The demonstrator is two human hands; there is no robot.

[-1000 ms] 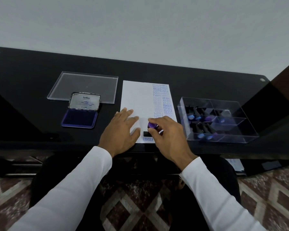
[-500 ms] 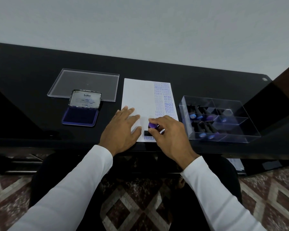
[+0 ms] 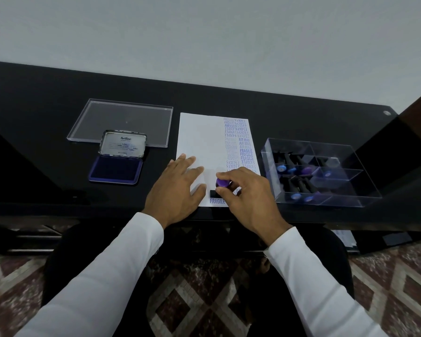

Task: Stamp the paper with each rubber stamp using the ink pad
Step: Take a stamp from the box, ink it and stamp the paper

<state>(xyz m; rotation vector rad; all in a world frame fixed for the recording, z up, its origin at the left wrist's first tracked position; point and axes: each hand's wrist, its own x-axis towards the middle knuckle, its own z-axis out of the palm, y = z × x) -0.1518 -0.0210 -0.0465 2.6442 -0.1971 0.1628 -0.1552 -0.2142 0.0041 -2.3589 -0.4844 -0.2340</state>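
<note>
Black glass desk (image 3: 229, 98), grey wall behind. Paper (image 3: 199, 142) at near edge; left hand (image 3: 178, 188) spread flat on it. Right hand (image 3: 248, 195) pinches purple-knobbed rubber stamp (image 3: 222, 183) upright at near-right corner. Ink pad (image 3: 116, 170) lies left, left hand nearer.

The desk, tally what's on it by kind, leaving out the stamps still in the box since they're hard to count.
Sheet of paper: 1
Ink pad, open: 1
Clear flat lid: 1
Clear compartment box: 1
Purple-topped rubber stamp, gripped by the right hand on the paper: 1
Total: 5
The left hand rests flat on the paper.
</note>
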